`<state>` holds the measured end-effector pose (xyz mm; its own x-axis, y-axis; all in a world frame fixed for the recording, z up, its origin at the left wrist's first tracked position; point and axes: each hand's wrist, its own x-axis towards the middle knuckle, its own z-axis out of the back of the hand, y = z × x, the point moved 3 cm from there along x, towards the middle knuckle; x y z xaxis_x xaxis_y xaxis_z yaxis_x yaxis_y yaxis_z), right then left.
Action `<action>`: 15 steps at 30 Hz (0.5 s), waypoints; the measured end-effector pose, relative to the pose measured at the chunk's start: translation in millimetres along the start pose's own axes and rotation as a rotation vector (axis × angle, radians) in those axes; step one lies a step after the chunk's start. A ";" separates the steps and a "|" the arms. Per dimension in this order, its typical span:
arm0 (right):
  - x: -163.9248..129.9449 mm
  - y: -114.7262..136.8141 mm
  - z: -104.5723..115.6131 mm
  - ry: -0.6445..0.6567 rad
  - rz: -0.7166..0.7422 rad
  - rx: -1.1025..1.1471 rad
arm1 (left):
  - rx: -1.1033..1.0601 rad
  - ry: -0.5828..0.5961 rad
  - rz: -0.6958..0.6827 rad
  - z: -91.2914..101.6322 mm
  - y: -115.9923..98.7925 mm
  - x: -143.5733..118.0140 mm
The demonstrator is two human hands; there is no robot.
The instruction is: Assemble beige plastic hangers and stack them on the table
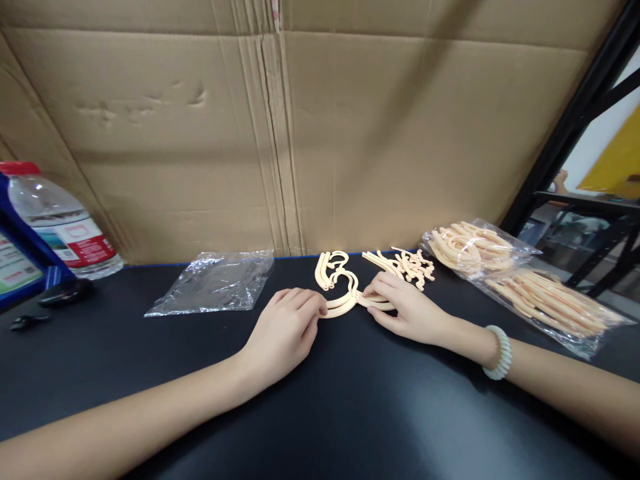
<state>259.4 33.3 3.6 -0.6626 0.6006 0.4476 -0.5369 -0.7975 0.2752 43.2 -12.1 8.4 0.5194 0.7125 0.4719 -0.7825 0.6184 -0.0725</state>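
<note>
Between my hands, a shape of pale cream, rounded strips lies on the black tabletop. Its curved strips meet at a narrow joint, and one more strip arches up behind. My left hand is closed at the left end of the curved strips, its fingertips partly hiding them. At the right side, my right hand is closed with thumb and fingers around the strips there. Just behind lie more curved cream strips in a small group. Farther right is a loose pile of short, wavy cream pieces.
Two clear bags of cream strips lie at right. A flat clear plastic bag is at left. A red-capped bottle, a blue container and dark small objects stand far left. Cardboard walls the back.
</note>
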 end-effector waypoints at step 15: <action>3.1 0.0 5.6 -0.079 0.027 -0.018 | -0.175 -0.012 0.101 6.6 9.5 7.8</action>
<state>260.3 34.8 9.8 -0.6341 0.5717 0.5206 -0.5293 -0.8118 0.2468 37.5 -2.9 17.2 0.4359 0.7706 0.4648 -0.7582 0.5927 -0.2716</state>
